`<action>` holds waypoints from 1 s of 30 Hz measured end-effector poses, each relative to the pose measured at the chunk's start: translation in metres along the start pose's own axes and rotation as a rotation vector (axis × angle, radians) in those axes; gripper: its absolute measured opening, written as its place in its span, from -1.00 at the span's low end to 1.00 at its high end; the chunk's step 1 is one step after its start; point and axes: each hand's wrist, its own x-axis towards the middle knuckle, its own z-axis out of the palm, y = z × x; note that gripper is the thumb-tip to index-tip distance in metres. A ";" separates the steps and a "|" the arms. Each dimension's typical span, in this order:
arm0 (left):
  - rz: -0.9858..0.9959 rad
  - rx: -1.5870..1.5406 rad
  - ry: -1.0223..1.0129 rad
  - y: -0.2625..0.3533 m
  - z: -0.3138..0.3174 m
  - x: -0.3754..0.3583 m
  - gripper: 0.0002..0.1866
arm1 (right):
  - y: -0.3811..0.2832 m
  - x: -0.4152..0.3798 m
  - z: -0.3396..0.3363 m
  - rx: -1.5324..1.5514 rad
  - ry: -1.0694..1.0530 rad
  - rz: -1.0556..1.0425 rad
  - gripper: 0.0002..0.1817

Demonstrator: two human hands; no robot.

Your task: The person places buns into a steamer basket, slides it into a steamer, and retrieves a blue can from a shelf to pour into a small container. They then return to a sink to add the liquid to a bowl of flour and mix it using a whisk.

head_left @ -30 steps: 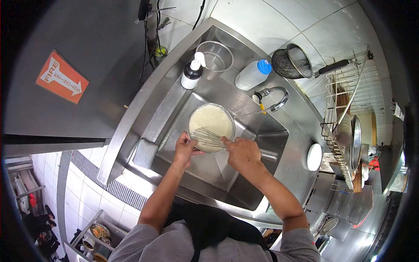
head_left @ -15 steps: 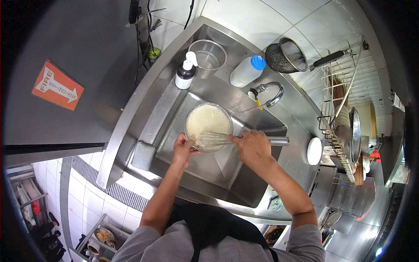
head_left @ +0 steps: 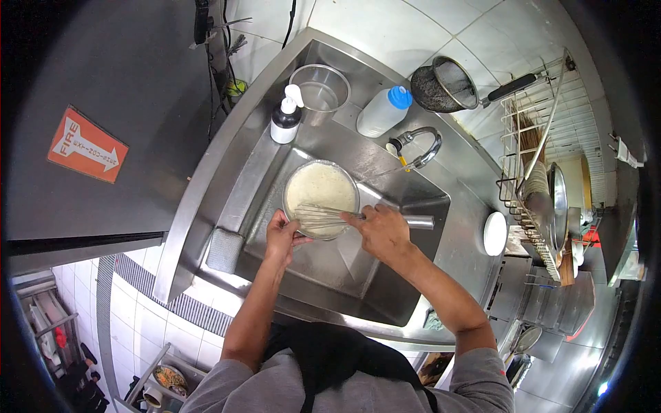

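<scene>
A round metal bowl [head_left: 357,184] of pale, creamy batter [head_left: 319,186] is held over the steel sink [head_left: 275,227]. My left hand [head_left: 281,237] grips the bowl's near left rim, thumb on top and fingers beneath. Wrapped round the handle of a wire whisk [head_left: 320,217] is my right hand [head_left: 383,233]. The whisk lies nearly level across the near part of the bowl, its wires in the batter and its metal handle end sticking out to the right. Part of the bowl's underside is hidden.
Behind the sink stand a pump bottle [head_left: 285,122], a clear container [head_left: 321,93], a blue-capped bottle [head_left: 385,111] and a curved tap [head_left: 428,148]. A mesh strainer [head_left: 446,85] hangs by a wire rack [head_left: 530,186]. A grey sponge [head_left: 224,250] rests on the left ledge; a white lid [head_left: 495,234] sits right.
The whisk has shifted left within the bowl, and my right hand has gone with it. The whole view has also moved slightly. My left hand keeps its hold on the rim.
</scene>
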 end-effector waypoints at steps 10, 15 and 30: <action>-0.037 0.007 0.020 -0.013 0.002 0.000 -0.86 | 0.022 -0.026 -0.008 -0.162 -0.207 -0.014 -0.52; -0.046 0.056 -0.048 -0.017 0.015 0.003 -0.86 | 0.030 -0.006 0.008 -0.223 -0.141 0.151 -0.52; -0.086 0.067 -0.155 -0.026 0.064 0.051 -0.85 | 0.086 0.009 0.026 0.080 -0.168 0.395 -0.59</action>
